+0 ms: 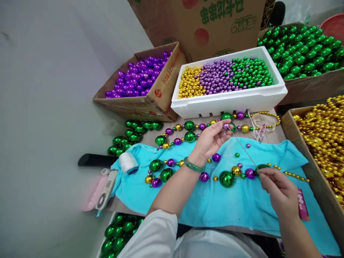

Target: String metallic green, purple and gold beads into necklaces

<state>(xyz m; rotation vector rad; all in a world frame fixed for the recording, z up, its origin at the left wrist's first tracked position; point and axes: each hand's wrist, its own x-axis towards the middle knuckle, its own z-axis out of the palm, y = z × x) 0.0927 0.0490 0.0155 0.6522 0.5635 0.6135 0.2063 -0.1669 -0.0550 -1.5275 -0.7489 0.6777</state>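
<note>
A small purple bead (226, 126) is pinched in the fingertips of my left hand (212, 139), above the far edge of the turquoise towel (166, 195). My right hand (278, 186) grips a long thin needle (244, 148), whose far tip reaches the bead. Whether the tip has entered the bead's hole I cannot tell. Under my hands lies a bead string with a big green bead (227, 178), purple beads (204, 176) and gold ones. A loose purple bead (248, 146) and a loose green bead (237, 155) rest on the towel between my hands.
A white foam box (228, 98) of gold, purple and green beads stands behind. Cardboard boxes hold purple beads (137, 77), green beads (303, 50) and gold beads (322, 139). A thread spool (128, 163) sits left, small scissors (260, 133) at the back right.
</note>
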